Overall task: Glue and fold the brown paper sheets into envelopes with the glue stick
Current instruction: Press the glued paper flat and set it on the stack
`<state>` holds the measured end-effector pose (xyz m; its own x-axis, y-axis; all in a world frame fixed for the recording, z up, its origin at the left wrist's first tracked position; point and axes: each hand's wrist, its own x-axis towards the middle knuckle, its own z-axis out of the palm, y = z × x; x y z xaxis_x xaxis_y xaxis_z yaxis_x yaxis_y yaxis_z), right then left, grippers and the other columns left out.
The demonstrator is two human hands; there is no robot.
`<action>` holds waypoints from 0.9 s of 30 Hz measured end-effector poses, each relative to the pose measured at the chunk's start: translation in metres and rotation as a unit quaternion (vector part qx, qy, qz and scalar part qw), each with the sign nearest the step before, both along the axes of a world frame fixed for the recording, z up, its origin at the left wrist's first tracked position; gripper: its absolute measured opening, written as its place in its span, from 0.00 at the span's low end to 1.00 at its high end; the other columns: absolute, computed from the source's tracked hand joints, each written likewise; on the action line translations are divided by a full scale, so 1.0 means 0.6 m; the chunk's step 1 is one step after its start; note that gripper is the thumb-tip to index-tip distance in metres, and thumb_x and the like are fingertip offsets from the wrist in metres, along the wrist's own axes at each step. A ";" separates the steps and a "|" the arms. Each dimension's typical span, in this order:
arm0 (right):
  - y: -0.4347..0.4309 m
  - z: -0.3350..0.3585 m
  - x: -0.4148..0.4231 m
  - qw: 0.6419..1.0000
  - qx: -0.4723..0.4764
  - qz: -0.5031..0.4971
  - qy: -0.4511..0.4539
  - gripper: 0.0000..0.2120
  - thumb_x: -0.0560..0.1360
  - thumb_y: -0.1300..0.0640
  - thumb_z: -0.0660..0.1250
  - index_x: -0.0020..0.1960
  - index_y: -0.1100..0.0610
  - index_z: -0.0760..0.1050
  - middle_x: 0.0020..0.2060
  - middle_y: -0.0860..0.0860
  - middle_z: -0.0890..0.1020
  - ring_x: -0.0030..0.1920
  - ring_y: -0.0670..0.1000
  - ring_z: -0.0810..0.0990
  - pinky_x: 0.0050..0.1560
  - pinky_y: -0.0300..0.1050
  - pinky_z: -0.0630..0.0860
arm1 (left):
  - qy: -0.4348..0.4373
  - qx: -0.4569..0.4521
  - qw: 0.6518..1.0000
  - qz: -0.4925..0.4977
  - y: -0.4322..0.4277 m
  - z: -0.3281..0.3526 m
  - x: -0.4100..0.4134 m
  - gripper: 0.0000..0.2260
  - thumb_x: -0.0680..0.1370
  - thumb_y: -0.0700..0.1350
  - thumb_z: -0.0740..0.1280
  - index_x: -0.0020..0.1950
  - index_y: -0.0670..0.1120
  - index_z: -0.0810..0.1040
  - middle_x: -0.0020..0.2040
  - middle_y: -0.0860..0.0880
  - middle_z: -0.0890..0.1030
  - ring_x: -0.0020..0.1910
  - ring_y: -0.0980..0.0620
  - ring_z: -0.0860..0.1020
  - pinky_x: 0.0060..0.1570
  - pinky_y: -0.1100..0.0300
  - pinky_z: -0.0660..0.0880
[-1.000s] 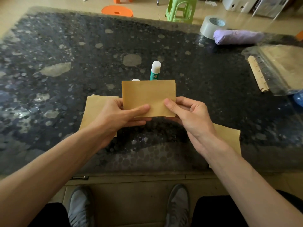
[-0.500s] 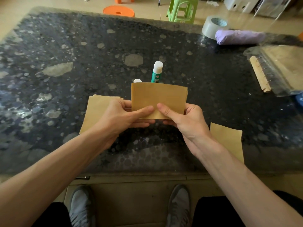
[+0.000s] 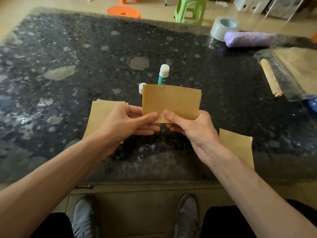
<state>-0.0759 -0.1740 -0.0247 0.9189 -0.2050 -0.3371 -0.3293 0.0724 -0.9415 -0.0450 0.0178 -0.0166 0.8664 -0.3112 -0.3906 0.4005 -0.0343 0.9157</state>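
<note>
A folded brown paper sheet (image 3: 171,102) is pinched along its lower edge by both the left hand (image 3: 127,125) and right hand (image 3: 190,127), above a dark speckled counter (image 3: 68,57), with the glue stick (image 3: 163,74) standing upright behind it.

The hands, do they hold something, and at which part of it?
Both hold the folded brown paper sheet by its bottom edge: the left hand pinches the left part, the right hand the right part.
</note>
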 end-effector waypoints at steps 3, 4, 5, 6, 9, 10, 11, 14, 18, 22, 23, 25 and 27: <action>0.001 0.001 -0.003 1.000 -0.012 0.024 0.008 0.15 0.68 0.54 0.83 0.52 0.57 0.85 0.43 0.54 0.89 0.45 0.54 0.88 0.51 0.50 0.85 | -0.005 0.003 1.000 -0.010 0.001 -0.001 0.001 0.12 0.76 0.45 0.74 0.55 0.40 0.86 0.47 0.41 0.88 0.48 0.46 0.88 0.47 0.60 0.84; 0.000 0.001 -0.003 0.999 -0.022 0.023 0.007 0.15 0.68 0.55 0.83 0.52 0.57 0.85 0.43 0.54 0.89 0.44 0.53 0.88 0.51 0.49 0.85 | -0.005 0.006 1.000 -0.017 0.002 -0.001 0.001 0.13 0.75 0.45 0.74 0.56 0.40 0.86 0.48 0.42 0.88 0.48 0.46 0.88 0.47 0.60 0.84; -0.001 0.001 -0.002 0.999 -0.029 0.020 0.005 0.14 0.68 0.55 0.83 0.51 0.57 0.85 0.42 0.54 0.89 0.44 0.53 0.88 0.51 0.49 0.85 | -0.005 0.010 1.000 -0.024 0.003 -0.001 0.002 0.14 0.75 0.46 0.74 0.57 0.40 0.85 0.48 0.42 0.88 0.49 0.46 0.88 0.47 0.60 0.84; -0.002 0.002 -0.002 0.999 -0.029 0.019 0.004 0.15 0.68 0.55 0.83 0.51 0.57 0.85 0.42 0.54 0.89 0.44 0.54 0.88 0.52 0.50 0.85 | -0.005 0.015 0.999 -0.029 0.003 0.000 0.002 0.14 0.75 0.46 0.74 0.57 0.40 0.85 0.48 0.42 0.88 0.49 0.46 0.88 0.46 0.60 0.84; -0.005 0.005 -0.003 0.999 -0.017 0.037 0.009 0.17 0.69 0.55 0.83 0.55 0.59 0.85 0.45 0.54 0.89 0.46 0.54 0.89 0.53 0.51 0.85 | -0.005 0.021 0.999 -0.030 0.004 0.000 0.003 0.12 0.75 0.44 0.74 0.55 0.40 0.86 0.46 0.42 0.88 0.47 0.46 0.88 0.45 0.61 0.84; -0.005 0.006 -0.004 0.999 -0.017 0.046 0.011 0.17 0.69 0.55 0.83 0.55 0.59 0.85 0.45 0.54 0.89 0.46 0.53 0.89 0.52 0.50 0.85 | -0.006 0.022 0.999 -0.030 0.004 -0.001 0.003 0.12 0.75 0.44 0.74 0.55 0.40 0.86 0.46 0.41 0.88 0.47 0.46 0.88 0.45 0.61 0.84; -0.006 0.006 -0.005 0.998 -0.024 0.050 0.011 0.17 0.69 0.55 0.83 0.54 0.59 0.85 0.44 0.54 0.89 0.46 0.53 0.89 0.51 0.49 0.85 | -0.007 0.022 0.999 -0.030 0.005 -0.001 0.003 0.12 0.75 0.44 0.74 0.55 0.39 0.86 0.46 0.41 0.88 0.47 0.46 0.88 0.45 0.60 0.84; -0.006 0.005 -0.004 0.998 -0.052 0.043 0.006 0.16 0.68 0.54 0.83 0.52 0.59 0.85 0.42 0.54 0.89 0.45 0.53 0.89 0.51 0.49 0.85 | -0.011 0.023 0.999 -0.041 0.004 0.001 0.001 0.14 0.73 0.46 0.75 0.55 0.40 0.86 0.46 0.41 0.88 0.48 0.46 0.88 0.47 0.59 0.84; -0.009 0.008 -0.002 0.998 -0.011 0.064 0.019 0.17 0.70 0.56 0.81 0.56 0.61 0.84 0.45 0.56 0.89 0.47 0.55 0.89 0.53 0.49 0.85 | -0.029 0.041 0.998 -0.026 0.005 0.002 0.003 0.10 0.73 0.42 0.76 0.53 0.40 0.86 0.44 0.42 0.88 0.45 0.48 0.88 0.46 0.61 0.84; -0.011 0.015 -0.001 0.998 0.018 0.052 0.031 0.16 0.73 0.58 0.79 0.58 0.62 0.83 0.45 0.57 0.89 0.47 0.55 0.89 0.53 0.49 0.85 | -0.023 0.036 0.999 -0.026 0.007 0.004 0.007 0.14 0.71 0.45 0.77 0.54 0.41 0.86 0.45 0.42 0.88 0.44 0.48 0.88 0.44 0.63 0.83; -0.012 0.016 -0.002 0.998 0.021 0.049 0.030 0.15 0.73 0.58 0.79 0.57 0.62 0.83 0.45 0.57 0.89 0.47 0.55 0.89 0.53 0.49 0.86 | -0.023 0.037 0.999 -0.026 0.007 0.003 0.007 0.13 0.71 0.45 0.77 0.54 0.41 0.86 0.45 0.43 0.88 0.45 0.48 0.88 0.44 0.63 0.83; -0.012 0.018 -0.003 0.998 0.031 0.041 0.032 0.13 0.73 0.59 0.78 0.56 0.61 0.83 0.45 0.57 0.89 0.47 0.55 0.89 0.53 0.49 0.86 | -0.020 0.036 0.999 -0.019 0.008 0.004 0.008 0.10 0.74 0.43 0.76 0.53 0.41 0.86 0.46 0.43 0.88 0.45 0.48 0.88 0.45 0.62 0.84; -0.012 0.017 -0.004 0.999 0.028 0.030 0.031 0.11 0.74 0.59 0.77 0.54 0.60 0.83 0.44 0.57 0.89 0.47 0.55 0.89 0.52 0.49 0.86 | -0.014 0.033 0.999 -0.013 0.009 0.004 0.009 0.09 0.75 0.42 0.76 0.53 0.40 0.86 0.46 0.43 0.88 0.45 0.48 0.88 0.45 0.62 0.84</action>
<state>-0.0783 -0.1811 -0.0147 0.9061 -0.1288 -0.4029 -0.3919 0.1025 -0.9143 -0.0395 0.0234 -0.0142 0.8694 -0.3077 -0.3867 0.3727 -0.1057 0.9219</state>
